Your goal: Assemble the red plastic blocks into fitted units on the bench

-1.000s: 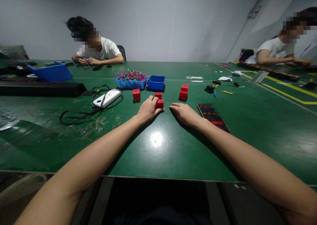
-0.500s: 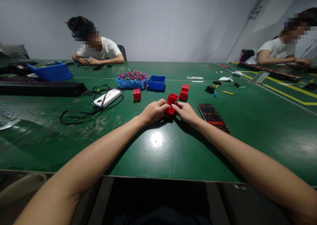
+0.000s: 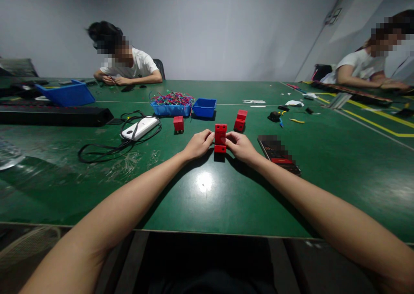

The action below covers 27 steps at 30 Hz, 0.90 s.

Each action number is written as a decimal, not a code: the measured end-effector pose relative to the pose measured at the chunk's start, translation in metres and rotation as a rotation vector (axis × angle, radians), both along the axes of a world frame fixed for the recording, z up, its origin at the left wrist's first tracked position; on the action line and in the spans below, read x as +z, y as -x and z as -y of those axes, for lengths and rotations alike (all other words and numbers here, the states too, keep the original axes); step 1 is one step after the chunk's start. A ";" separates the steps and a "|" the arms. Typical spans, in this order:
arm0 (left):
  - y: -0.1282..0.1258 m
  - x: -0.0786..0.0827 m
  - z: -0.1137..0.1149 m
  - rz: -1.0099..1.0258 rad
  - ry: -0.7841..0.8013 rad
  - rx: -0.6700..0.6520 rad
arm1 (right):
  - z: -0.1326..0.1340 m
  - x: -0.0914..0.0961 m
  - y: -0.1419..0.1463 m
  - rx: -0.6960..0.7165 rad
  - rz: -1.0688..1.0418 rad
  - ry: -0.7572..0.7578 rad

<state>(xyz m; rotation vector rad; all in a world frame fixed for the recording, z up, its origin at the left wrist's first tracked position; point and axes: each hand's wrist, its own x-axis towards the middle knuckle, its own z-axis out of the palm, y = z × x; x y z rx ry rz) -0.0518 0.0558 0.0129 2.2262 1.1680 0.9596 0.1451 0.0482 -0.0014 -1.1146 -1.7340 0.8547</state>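
Upright in front of me is a red surge protector base point(image 3: 221, 135), a stepped plastic housing with round screw holes and a recessed middle. My left hand point(image 3: 199, 145) pinches its left side between thumb and fingers. From the right, my right hand point(image 3: 241, 146) grips the opposite side, its thumb against the housing. Left of centre sits a red plug-in module point(image 3: 178, 123) with metal prongs at its bottom. Behind my right hand stands another red stepped surge protector piece point(image 3: 240, 120).
A phone point(image 3: 278, 154) lies right of my right hand. Behind are a blue bin of coloured wires point(image 3: 172, 104) and another blue bin point(image 3: 205, 107). A white device point(image 3: 140, 128) with a black cable lies left. Two people sit across the green table point(image 3: 207, 207).
The red base has turned from a tilted pose to upright, facing me squarely. My left fingers have drawn slightly back to its left side.
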 end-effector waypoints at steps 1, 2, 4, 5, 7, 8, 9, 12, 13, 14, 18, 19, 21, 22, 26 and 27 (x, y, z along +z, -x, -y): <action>0.001 0.000 -0.002 0.002 0.028 -0.043 | 0.001 0.000 0.001 0.005 -0.010 0.002; 0.002 -0.001 -0.004 0.007 0.049 -0.088 | 0.002 0.001 0.002 0.006 -0.015 0.004; 0.004 -0.001 -0.006 0.031 0.068 -0.159 | 0.003 0.001 0.002 0.004 -0.013 0.004; 0.004 -0.002 -0.006 0.042 0.070 -0.180 | 0.003 0.001 0.002 0.002 -0.008 0.002; 0.005 -0.002 -0.005 0.045 0.067 -0.195 | 0.004 0.002 0.002 -0.005 0.006 -0.006; 0.005 -0.002 -0.005 0.039 0.061 -0.195 | 0.003 0.002 0.002 -0.009 0.014 -0.010; 0.004 -0.003 -0.004 0.030 0.054 -0.189 | 0.003 0.002 0.002 -0.013 0.021 -0.015; 0.003 -0.003 -0.003 0.006 0.025 -0.173 | 0.004 0.003 0.001 -0.018 0.034 -0.029; 0.003 -0.003 -0.003 -0.001 0.015 -0.169 | 0.004 0.003 0.001 -0.019 0.032 -0.031; 0.003 -0.003 -0.002 -0.007 0.005 -0.164 | 0.004 0.003 0.002 -0.018 0.027 -0.030; 0.002 -0.003 -0.002 -0.025 -0.039 -0.145 | 0.004 0.003 0.002 -0.008 0.008 -0.022; 0.002 -0.003 -0.001 -0.024 -0.048 -0.144 | 0.004 0.003 0.002 -0.005 0.008 -0.024; 0.001 -0.002 0.000 -0.017 -0.060 -0.146 | 0.004 0.004 0.002 0.005 0.007 -0.025; 0.001 -0.001 0.000 -0.014 -0.061 -0.148 | 0.004 0.004 0.002 0.009 0.007 -0.023; 0.001 0.000 0.001 -0.008 -0.057 -0.161 | 0.005 0.006 0.002 -0.003 0.029 -0.012; 0.001 0.000 0.002 -0.006 -0.054 -0.162 | 0.005 0.007 0.002 -0.009 0.036 -0.015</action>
